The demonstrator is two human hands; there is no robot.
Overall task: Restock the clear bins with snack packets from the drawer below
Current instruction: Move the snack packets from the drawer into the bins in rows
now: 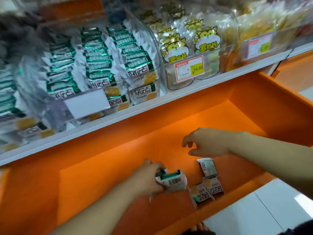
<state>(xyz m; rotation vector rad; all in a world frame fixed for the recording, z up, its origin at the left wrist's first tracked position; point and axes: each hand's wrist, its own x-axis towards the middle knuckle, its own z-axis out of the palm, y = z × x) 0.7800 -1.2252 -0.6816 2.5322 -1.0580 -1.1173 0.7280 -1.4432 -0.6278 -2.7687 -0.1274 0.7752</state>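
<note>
Item: open orange drawer (105, 167) under a white shelf; stock nearly gone. Above left, clear bin (156, 53) packed with rows of green-and-white snack packets, the same print as those below. Left hand (149, 178): low in the drawer, grip curled round a held bundle (172, 181) of several packets, their ends pointing right; it looks full, with little room for more. To the right of the bundle, close but apart, three loose packets lie flat on the drawer floor. Near-left packet (199, 193): squarish, face up, print tilted, edge touching its neighbour. Near-right packet (213, 186): face up, touching the far packet's near end. Far packet (208, 167): long axis running away from the person, leaning slightly left at the far end, pale side up. Right hand (208, 143): hovering over the drawer just beyond the far packet, grip spread, fingers loosely bent, holding nothing. Judged nearer of the two to the loose packets; a short pull back and down would meet the far packet end-on.
</note>
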